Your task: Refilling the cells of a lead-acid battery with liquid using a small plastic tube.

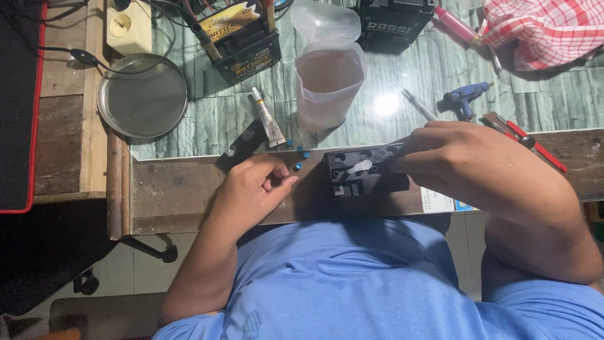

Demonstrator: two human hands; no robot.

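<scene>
Progress, as I judge it: I'm mid-job on the black battery case (365,171), not near the end. It sits on the wooden bench edge (176,195) right in front of me, top face up. Several round ports along the top look open and dark, with a pale patch near the middle; I can't tell if that is a plug or a glare spot. Small blue caps (298,166) lie loose on the wood just left of the case, a couple more near the glue tube (269,121). So the caps look off the case or not yet on it, and I can't tell which.

My right hand (465,165) lies over the case's right end, fingers curled and pressed together on its top edge, steadying it. My left hand (258,189) rests on the wood just beside the caps, apart from the case; thumb and forefinger close toward each other, maybe pinching something tiny, too small to confirm.

Case look: boxy, matte black, rigid plastic, a small square mark on the near face.

Around: a clear plastic jug (328,82) with brownish liquid behind the case, a round metal dish (142,96) to the left, two other batteries at the far edge, a blue glue gun (463,99), red-handled pliers (535,146), and a red checked cloth (547,31).
</scene>
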